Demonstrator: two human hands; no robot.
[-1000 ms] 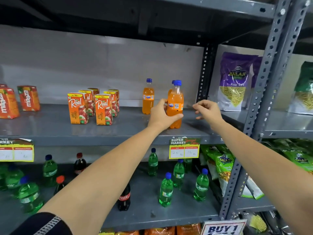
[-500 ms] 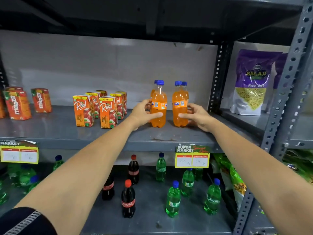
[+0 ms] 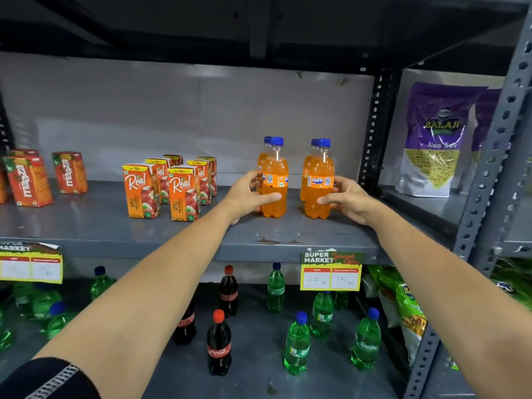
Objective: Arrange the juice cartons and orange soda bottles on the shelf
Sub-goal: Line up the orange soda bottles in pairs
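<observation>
Several orange soda bottles with blue caps stand upright in two short rows on the grey shelf [image 3: 86,226]. My left hand [image 3: 247,194] wraps the front bottle of the left row [image 3: 275,171]. My right hand [image 3: 349,200] wraps the front bottle of the right row [image 3: 319,171]. Another bottle stands right behind each. Left of them, several orange apple juice cartons [image 3: 161,188] stand in two rows. Further left are red-orange mango juice cartons [image 3: 27,180].
A perforated dark upright [image 3: 374,125] bounds the shelf at the right, with a purple snack bag [image 3: 440,139] beyond it. A price tag [image 3: 331,270] hangs on the shelf's front edge. Green and cola bottles [image 3: 220,341] stand on the shelf below.
A second ago my left hand held one bottle and my right hand was closed beside it. Now each hand grips a front bottle, and the two rows stand side by side.
</observation>
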